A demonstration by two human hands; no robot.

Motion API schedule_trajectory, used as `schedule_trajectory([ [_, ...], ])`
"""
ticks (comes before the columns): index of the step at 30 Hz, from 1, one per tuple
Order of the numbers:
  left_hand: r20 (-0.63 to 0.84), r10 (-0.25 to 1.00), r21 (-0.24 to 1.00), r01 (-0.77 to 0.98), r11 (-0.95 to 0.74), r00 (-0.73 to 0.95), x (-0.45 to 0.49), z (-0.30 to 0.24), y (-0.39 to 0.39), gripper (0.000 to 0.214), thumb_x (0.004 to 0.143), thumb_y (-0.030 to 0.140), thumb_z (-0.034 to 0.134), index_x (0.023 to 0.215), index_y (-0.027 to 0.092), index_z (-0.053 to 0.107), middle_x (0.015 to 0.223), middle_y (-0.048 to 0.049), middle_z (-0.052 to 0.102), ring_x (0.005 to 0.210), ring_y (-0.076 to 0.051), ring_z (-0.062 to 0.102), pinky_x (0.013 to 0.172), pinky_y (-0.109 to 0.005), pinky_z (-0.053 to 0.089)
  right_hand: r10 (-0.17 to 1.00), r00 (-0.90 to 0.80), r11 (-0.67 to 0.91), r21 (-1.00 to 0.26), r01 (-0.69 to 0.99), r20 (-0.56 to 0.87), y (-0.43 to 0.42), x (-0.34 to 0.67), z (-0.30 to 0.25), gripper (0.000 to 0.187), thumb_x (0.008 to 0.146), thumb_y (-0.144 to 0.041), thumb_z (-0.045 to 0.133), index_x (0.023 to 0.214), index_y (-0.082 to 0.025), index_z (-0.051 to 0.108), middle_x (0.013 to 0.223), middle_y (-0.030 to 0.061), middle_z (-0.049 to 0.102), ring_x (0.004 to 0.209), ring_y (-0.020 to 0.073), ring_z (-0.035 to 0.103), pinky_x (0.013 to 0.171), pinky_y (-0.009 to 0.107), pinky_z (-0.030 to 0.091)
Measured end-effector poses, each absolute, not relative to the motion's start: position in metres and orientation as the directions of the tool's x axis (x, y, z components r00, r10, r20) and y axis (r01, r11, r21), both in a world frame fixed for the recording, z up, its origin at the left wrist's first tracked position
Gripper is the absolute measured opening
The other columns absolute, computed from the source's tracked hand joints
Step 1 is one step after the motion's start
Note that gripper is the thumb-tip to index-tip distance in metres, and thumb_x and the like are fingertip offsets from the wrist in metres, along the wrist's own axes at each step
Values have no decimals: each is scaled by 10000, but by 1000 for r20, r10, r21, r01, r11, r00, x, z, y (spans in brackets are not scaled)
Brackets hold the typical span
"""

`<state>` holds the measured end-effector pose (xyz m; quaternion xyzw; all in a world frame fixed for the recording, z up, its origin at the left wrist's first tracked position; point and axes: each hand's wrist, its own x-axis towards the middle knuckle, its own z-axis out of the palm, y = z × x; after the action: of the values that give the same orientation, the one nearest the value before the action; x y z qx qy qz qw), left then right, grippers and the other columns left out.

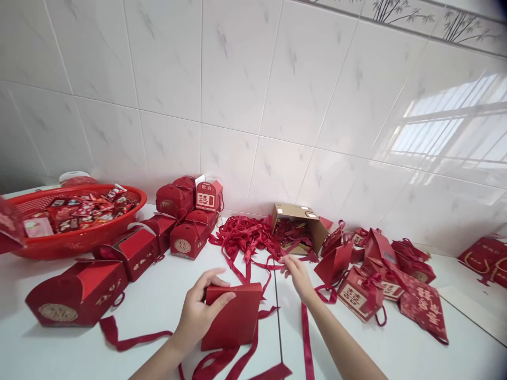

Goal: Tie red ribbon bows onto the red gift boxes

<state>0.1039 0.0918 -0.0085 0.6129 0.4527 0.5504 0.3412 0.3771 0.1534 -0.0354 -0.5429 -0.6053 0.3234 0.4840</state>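
Observation:
My left hand (200,306) grips a red folded-card candy box (233,319) at its top left edge, thumb on the near face. The box stands on the white table with red ribbon (216,364) lying under and beside it. My right hand (295,274) reaches to the right of a heap of red ribbons (247,232), its fingertips closed on a strand of ribbon. Another length of ribbon (306,338) hangs down below my right wrist.
A red plastic basket (79,240) of wrapped sweets stands at left, near several domed red boxes (79,293). A cardboard box (295,214) with ribbons lies by the tiled wall. Several red gift boxes (358,293) and a red pouch (423,309) lie at right.

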Motion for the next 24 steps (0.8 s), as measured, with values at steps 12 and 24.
schedule_trajectory([
  [12, 198, 969, 980, -10, -199, 145, 102, -21, 99, 212, 813, 356, 661, 696, 201, 576, 881, -79, 738, 938, -245, 675, 852, -346, 524, 931, 338, -145, -704, 695, 141, 291, 456, -66, 299, 930, -321, 594, 1189, -171, 585, 1214, 82, 598, 1006, 214, 623, 839, 408, 543],
  [24, 143, 978, 990, -36, -139, 154, 100, -26, 98, 248, 805, 407, 681, 722, 187, 601, 787, -49, 698, 797, -206, 655, 744, -293, 518, 893, 449, -347, -578, 738, 37, 303, 423, -75, 307, 928, -324, 600, 1191, -167, 579, 1195, 89, 602, 1005, 215, 626, 839, 401, 542],
])
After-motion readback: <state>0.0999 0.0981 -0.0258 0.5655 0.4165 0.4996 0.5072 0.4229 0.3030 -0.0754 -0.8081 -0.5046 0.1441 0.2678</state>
